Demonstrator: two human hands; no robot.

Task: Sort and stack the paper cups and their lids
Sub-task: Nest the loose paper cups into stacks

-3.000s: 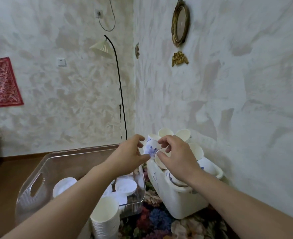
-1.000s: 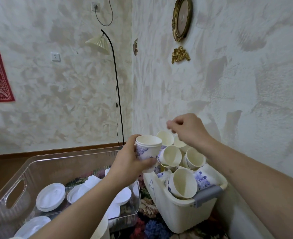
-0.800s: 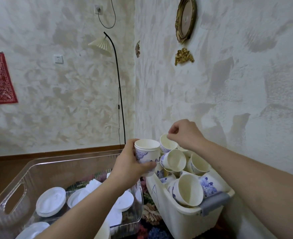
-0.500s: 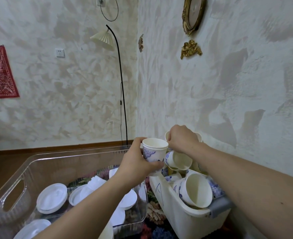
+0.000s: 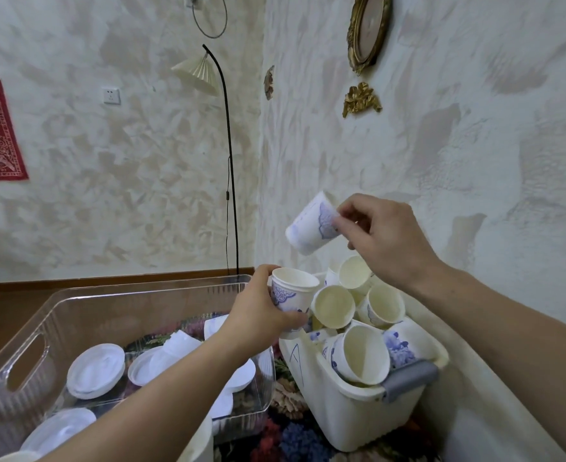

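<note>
Stacking step: right hand [image 5: 380, 235] pinches lifted cup [image 5: 311, 225], left hand [image 5: 261, 315] grips upright cup [image 5: 291, 291]; nesting likely next.

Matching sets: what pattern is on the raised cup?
White with a blue floral print, on the raised cup in the head view.

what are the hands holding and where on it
Left hand grips an upright cup round its side; right hand pinches a tilted cup near its rim end.
</note>
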